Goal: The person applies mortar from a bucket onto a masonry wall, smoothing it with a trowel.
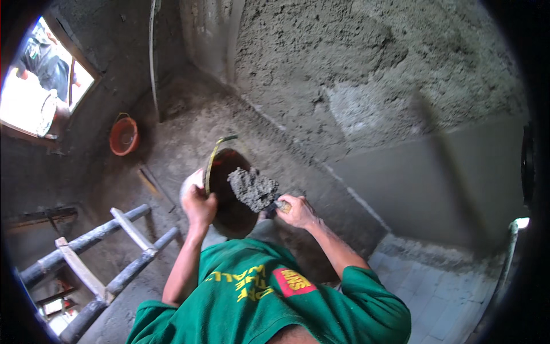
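My left hand point(198, 202) is closed on the rim of a dark bucket point(232, 221), which is tipped in front of my body. The bucket's yellowish handle point(213, 160) stands up along the side near that hand. In my right hand point(299, 212) is the wooden grip of a trowel point(283, 207). A lump of wet grey mortar point(252, 188) lies on the trowel and hides its blade. The loaded trowel is over the bucket's mouth, and the bottom of the bucket is too dark to make out.
An orange bucket point(124, 136) stands on the floor by the left wall. A wooden-runged ladder point(123, 275) leans at lower left, with a thin board point(154, 186) nearby. Rough plaster point(321, 57) covers the right wall above a smoother section point(429, 183). Another person point(46, 63) shows through the window.
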A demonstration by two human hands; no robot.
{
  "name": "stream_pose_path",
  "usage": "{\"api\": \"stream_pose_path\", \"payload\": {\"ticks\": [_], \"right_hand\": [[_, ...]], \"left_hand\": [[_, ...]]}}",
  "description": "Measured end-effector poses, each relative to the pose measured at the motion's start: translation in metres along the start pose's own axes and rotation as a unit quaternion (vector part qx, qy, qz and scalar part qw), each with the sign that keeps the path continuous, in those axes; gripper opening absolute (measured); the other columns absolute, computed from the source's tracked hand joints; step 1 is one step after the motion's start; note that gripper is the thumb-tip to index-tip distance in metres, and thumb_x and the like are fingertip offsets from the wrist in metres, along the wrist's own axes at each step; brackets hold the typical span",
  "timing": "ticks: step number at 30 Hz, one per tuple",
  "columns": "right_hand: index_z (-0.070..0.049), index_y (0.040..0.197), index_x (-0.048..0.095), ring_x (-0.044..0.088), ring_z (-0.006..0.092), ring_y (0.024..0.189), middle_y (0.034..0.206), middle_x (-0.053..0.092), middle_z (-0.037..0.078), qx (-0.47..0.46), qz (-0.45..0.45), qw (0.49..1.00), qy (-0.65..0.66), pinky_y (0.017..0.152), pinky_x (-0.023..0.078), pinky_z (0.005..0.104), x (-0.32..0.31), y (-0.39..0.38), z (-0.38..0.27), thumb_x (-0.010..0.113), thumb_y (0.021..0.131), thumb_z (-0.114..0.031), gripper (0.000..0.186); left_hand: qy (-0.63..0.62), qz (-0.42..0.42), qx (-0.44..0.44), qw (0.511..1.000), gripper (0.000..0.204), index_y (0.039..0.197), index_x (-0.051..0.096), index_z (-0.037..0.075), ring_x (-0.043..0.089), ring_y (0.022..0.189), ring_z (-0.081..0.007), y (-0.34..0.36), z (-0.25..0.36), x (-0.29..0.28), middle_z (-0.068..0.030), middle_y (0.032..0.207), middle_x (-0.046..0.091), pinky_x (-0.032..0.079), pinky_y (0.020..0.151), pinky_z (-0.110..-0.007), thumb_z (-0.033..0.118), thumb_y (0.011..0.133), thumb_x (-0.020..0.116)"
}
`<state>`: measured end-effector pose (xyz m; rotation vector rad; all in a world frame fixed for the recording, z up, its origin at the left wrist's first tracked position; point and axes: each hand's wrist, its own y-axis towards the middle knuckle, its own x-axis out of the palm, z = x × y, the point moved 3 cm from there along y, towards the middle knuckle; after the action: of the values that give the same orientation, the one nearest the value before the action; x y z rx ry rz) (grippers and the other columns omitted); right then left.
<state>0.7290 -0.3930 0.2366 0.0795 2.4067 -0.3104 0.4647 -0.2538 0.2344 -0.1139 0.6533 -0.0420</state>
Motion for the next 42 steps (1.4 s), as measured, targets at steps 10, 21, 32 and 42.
{"api": "stream_pose_path", "payload": {"ticks": [10,21,32,42], "right_hand": [[0.001,0.103,0.058,0.052,0.0133,0.047,0.066,0.055,0.008,0.363,-0.240,0.892,0.121,0.038,0.044,0.0263,-0.222,0.135,0.093,0.061,0.085,-0.011,0.021],[-0.004,0.106,0.059,0.065,0.0325,0.086,0.092,0.065,0.023,0.045,0.079,0.963,-0.254,0.073,0.050,0.0403,-0.280,0.061,-0.014,0.060,0.079,-0.025,0.034],[-0.009,0.076,0.071,0.069,0.0284,0.069,0.079,0.069,0.018,-0.008,-0.104,0.912,-0.396,0.060,0.055,0.0378,0.036,0.023,-0.066,0.055,0.076,-0.014,0.017],[-0.005,0.092,0.062,0.064,0.0391,0.075,0.081,0.066,0.018,-0.071,-0.146,0.967,-0.196,0.070,0.053,0.0488,0.109,0.002,-0.037,0.054,0.079,-0.024,0.025]], "left_hand": [[-0.026,0.117,-0.095,0.988,0.018,0.064,0.047,-0.001,0.045,0.051,-0.0099,-0.014,-0.008,0.017,-0.0040,0.056,0.050,0.040,0.049,-0.028,0.000,0.066,0.064],[-0.038,0.076,-0.027,0.996,0.025,0.060,0.041,0.002,0.040,0.053,-0.0108,0.005,0.027,0.026,-0.0025,0.055,0.044,0.037,0.049,-0.028,0.002,0.062,0.066],[0.062,-0.076,0.257,0.962,0.017,0.061,0.051,0.004,0.058,0.066,-0.0353,0.018,0.108,0.001,-0.0166,0.063,0.055,0.045,0.061,-0.044,0.010,0.062,0.066],[0.018,-0.087,0.281,0.956,0.014,0.063,0.049,0.001,0.058,0.059,-0.0372,0.000,0.119,-0.023,-0.0198,0.059,0.055,0.045,0.056,-0.042,0.006,0.066,0.063]]}}
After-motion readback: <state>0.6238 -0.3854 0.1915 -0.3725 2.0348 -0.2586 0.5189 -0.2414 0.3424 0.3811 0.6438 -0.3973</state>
